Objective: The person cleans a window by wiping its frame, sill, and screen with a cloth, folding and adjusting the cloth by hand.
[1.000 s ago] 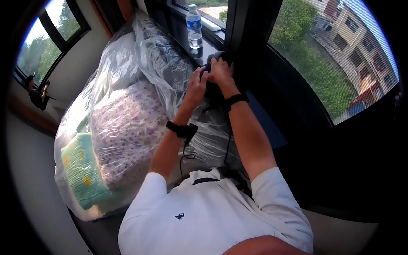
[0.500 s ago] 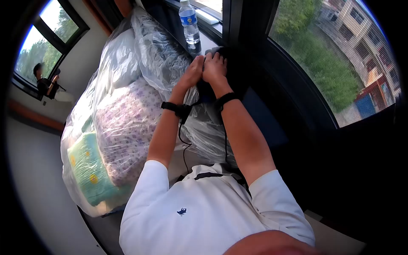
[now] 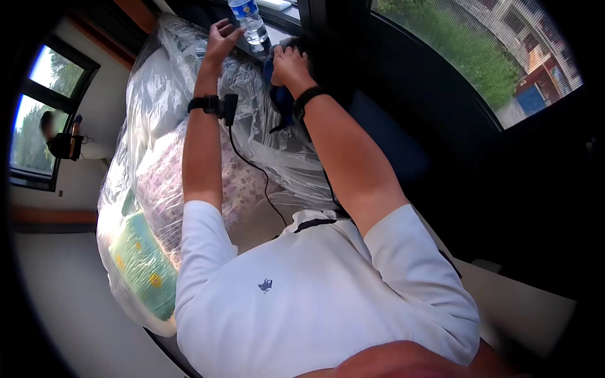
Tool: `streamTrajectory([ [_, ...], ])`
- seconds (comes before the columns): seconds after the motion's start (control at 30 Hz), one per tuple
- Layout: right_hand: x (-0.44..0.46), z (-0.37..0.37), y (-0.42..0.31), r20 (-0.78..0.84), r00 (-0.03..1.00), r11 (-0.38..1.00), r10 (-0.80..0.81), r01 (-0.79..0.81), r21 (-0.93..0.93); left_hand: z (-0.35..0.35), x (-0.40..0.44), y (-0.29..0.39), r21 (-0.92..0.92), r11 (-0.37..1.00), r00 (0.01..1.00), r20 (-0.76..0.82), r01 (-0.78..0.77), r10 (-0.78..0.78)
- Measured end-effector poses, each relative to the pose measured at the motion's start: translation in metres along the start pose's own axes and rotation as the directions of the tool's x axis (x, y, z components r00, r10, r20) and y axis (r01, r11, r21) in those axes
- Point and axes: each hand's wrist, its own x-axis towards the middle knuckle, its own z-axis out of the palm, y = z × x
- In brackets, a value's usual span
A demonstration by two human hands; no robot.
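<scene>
One dark blue-and-black object (image 3: 281, 101), partly hidden and of unclear kind, lies near twelve o'clock beneath the right hand (image 3: 291, 66), whose fingers curl over it; whether they grip it, I cannot tell. The left hand (image 3: 222, 43), at eleven, is open and spread near a blue-labelled plastic bottle (image 3: 244, 9) holding clear liquid (image 3: 254, 33). At nine, a transparent plastic bag (image 3: 161, 88) encloses floral bedding (image 3: 161, 183) and, toward eight, yellow-flowered mint-green fabric (image 3: 148, 261).
</scene>
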Motion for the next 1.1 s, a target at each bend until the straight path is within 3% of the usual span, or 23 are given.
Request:
streamTrajectory([
  [0.07, 0.003, -0.005, 0.001, -0.076, 0.996, 0.997, 0.056, -0.051, 0.062, 0.010, 0.009, 0.017, 0.052, 0.998, 0.998, -0.048, -0.034, 0.037],
  [0.13, 0.011, 0.002, 0.003, -0.075, 0.997, 0.999, 0.030, -0.029, 0.021, 0.021, 0.017, 0.027, -0.036, 0.996, 0.997, 0.005, -0.078, 0.078],
  [0.17, 0.021, 0.015, 0.004, -0.174, 0.985, 1.000, -0.005, 0.005, -0.005, 0.023, 0.017, 0.032, -0.029, 0.998, 0.998, 0.020, -0.052, 0.053],
  [0.27, 0.033, 0.016, -0.003, -0.146, 0.989, 1.000, -0.027, 0.027, -0.003, 0.036, 0.072, -0.040, 0.024, 0.989, 0.989, -0.013, -0.147, 0.147],
  [0.33, 0.043, 0.017, -0.007, -0.130, 0.990, 0.998, -0.055, 0.054, -0.011, 0.041, 0.077, -0.062, 0.228, 0.966, 0.991, -0.034, -0.119, 0.130],
  [0.37, 0.050, 0.020, -0.009, -0.145, 0.987, 0.998, -0.067, 0.066, -0.011, 0.044, 0.078, -0.073, 0.240, 0.962, 0.989, -0.038, -0.129, 0.142],
  [0.4, 0.055, 0.018, -0.014, -0.120, 0.990, 0.997, -0.078, 0.077, -0.008, 0.046, 0.072, -0.079, 0.103, 0.958, 0.962, -0.014, -0.269, 0.272],
  [0.6, 0.077, 0.027, -0.029, -0.151, 0.983, 0.995, -0.103, 0.103, -0.011, 0.035, 0.051, -0.097, 0.221, 0.965, 0.989, 0.004, -0.142, 0.145],
  [0.7, 0.082, 0.030, -0.032, -0.203, 0.970, 0.991, -0.131, 0.135, 0.006, 0.041, 0.057, -0.127, 0.031, 0.980, 0.976, -0.095, -0.194, 0.196],
  [0.8, 0.077, 0.027, -0.028, -0.173, 0.977, 0.991, -0.122, 0.130, 0.036, 0.047, 0.053, -0.125, 0.124, 0.976, 0.965, -0.170, -0.178, 0.198],
  [0.87, 0.070, 0.021, -0.027, -0.185, 0.977, 0.994, -0.101, 0.108, 0.030, 0.043, 0.054, -0.112, 0.094, 0.984, 0.982, -0.104, -0.150, 0.159],
  [0.93, 0.053, 0.020, -0.023, -0.144, 0.987, 0.994, -0.074, 0.085, 0.072, 0.038, 0.057, -0.125, 0.159, 0.979, 0.991, -0.015, -0.128, 0.132],
  [1.0, 0.033, 0.019, -0.015, -0.180, 0.982, 0.996, -0.055, 0.068, 0.062, 0.041, 0.072, -0.161, 0.413, 0.885, 0.940, -0.159, -0.215, 0.302],
  [1.03, 0.023, 0.014, -0.010, -0.156, 0.987, 0.996, -0.041, 0.052, 0.071, 0.045, 0.053, -0.130, 0.420, 0.907, 0.956, -0.252, -0.031, 0.150],
  [1.07, 0.012, 0.007, -0.007, -0.137, 0.990, 0.996, -0.029, 0.040, 0.079, 0.045, 0.026, -0.099, 0.413, 0.910, 0.960, -0.237, -0.040, 0.150],
  [1.1, 0.002, 0.004, -0.003, -0.147, 0.989, 0.997, -0.015, 0.027, 0.076, 0.044, -0.002, -0.068, 0.031, 0.999, 0.937, -0.346, -0.032, 0.041],
])
